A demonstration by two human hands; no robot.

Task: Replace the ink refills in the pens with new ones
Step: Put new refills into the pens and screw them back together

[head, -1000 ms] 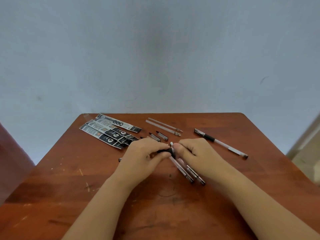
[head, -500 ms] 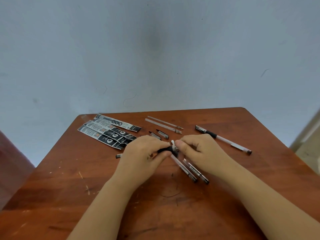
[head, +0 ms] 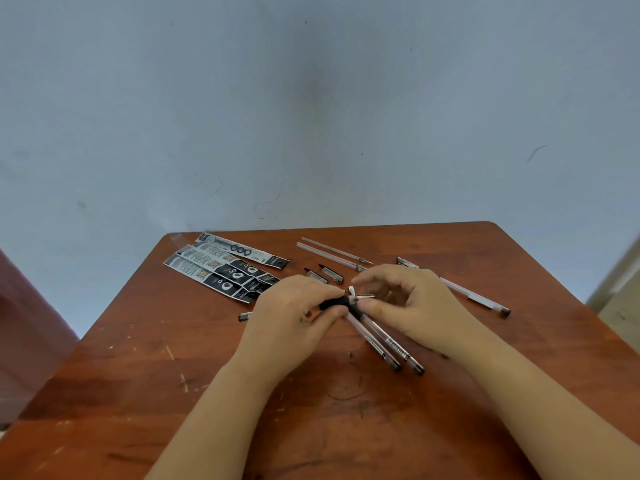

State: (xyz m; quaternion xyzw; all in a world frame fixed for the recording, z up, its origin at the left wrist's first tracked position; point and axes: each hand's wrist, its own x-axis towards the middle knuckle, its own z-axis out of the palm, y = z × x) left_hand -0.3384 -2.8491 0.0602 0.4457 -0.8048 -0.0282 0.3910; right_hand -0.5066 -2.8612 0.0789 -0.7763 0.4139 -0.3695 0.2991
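My left hand [head: 294,313] grips a pen [head: 334,302] by its black rubber grip, just above the wooden table [head: 138,375]. The pen's back end [head: 244,316] pokes out to the left of that hand. My right hand [head: 408,306] pinches the pen's silver metal tip [head: 362,297] between thumb and curled fingers, with the index finger raised above it. Under my right hand lie two clear pens [head: 384,342] side by side. Two clear refills [head: 329,253] lie near the far edge.
Several black and white refill packets [head: 221,268] lie at the far left of the table. Two small black caps [head: 330,274] sit beyond my hands. Another pen with a black grip [head: 474,298] lies at the right. A pale wall stands behind the table.
The camera has tilted up slightly. My right hand's fingers have shifted at the pen's nose, so the silver tip now shows; my left hand keeps its grip.
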